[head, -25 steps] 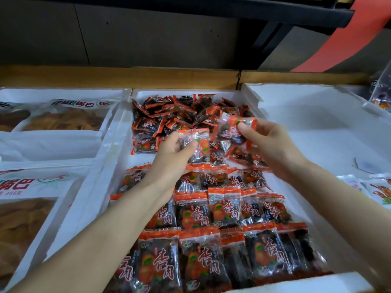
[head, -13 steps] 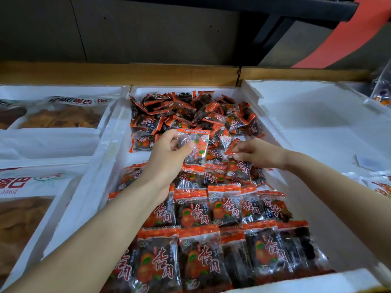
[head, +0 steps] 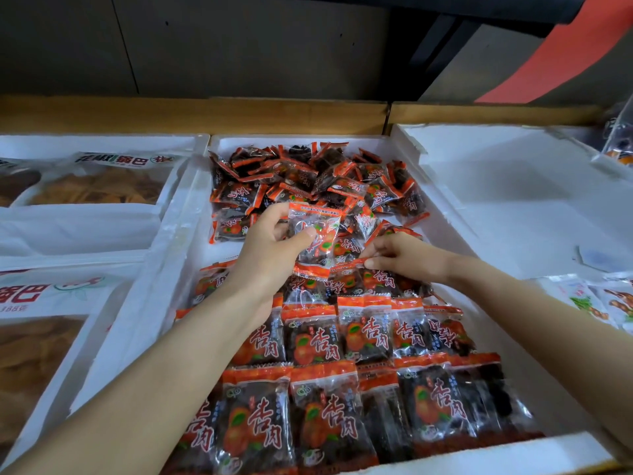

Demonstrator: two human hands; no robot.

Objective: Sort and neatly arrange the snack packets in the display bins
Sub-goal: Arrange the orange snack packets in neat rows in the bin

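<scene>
A small clear plastic snack packet with orange sealed ends and dark fruit inside (head: 315, 241) stands upright above the middle of the white foam display bin (head: 219, 252). I judge it is raised so that its face can be checked before it is laid down. My left grip (head: 270, 255) curls round it, thumb across the front. My right grip (head: 407, 257) pinches the orange top edge of a matching packet (head: 347, 274) lying in the farthest, unfinished row, probably to square it up. Neat overlapping rows (head: 342, 337) fill the near half of the bin. A loose heap (head: 308, 180) waits at the back.
</scene>
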